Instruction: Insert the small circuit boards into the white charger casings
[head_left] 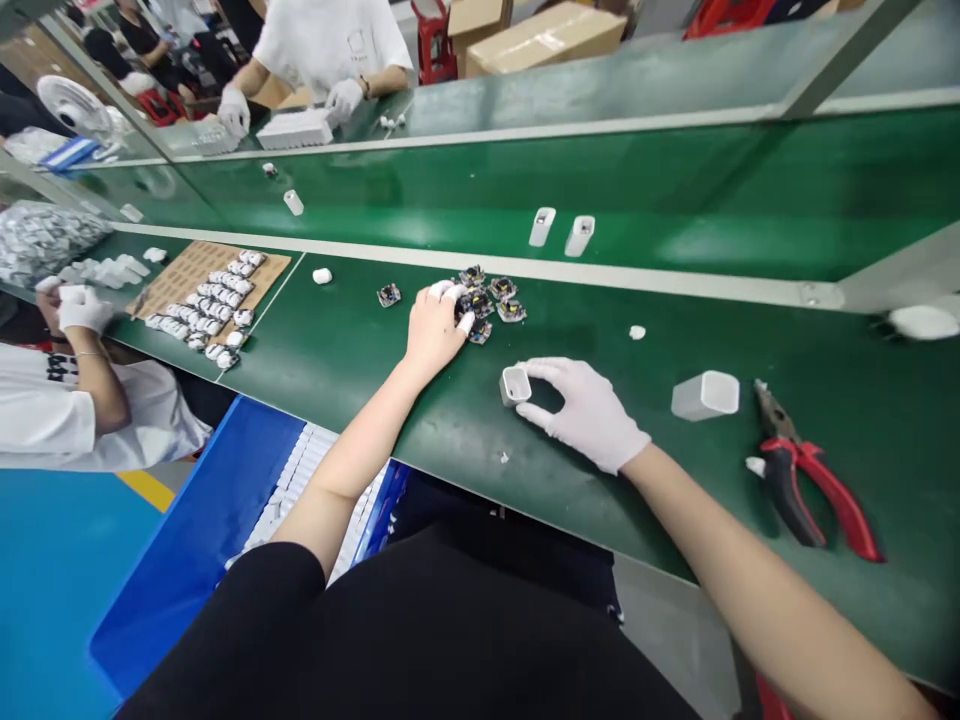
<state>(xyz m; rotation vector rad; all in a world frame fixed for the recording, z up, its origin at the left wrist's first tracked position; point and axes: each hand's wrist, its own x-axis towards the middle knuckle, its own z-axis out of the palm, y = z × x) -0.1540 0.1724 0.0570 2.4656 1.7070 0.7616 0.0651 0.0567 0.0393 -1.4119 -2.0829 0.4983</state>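
Observation:
My left hand [436, 332], bare except for white finger covers, is at a cluster of small circuit boards [511, 311]. Its thumb and fingers close around the near-left edge of one board, partly hidden by the fingertips. In a white glove, my right hand [581, 408] holds a small white plastic housing [514, 387] between thumb and fingers, with the housing's open end facing me. A single circuit board [388, 295] lies to the left of my left hand. Another white housing [705, 396] rests on its side to the right of my right hand.
Red-handled pliers [814, 470] lie at the right of the green bench [600, 510]. Two white housings [580, 236] are on the green belt behind. Cardboard [196, 275] holding several white parts is at left, beside a co-worker's gloved hand [86, 310]. A blue bin [202, 540] stands below.

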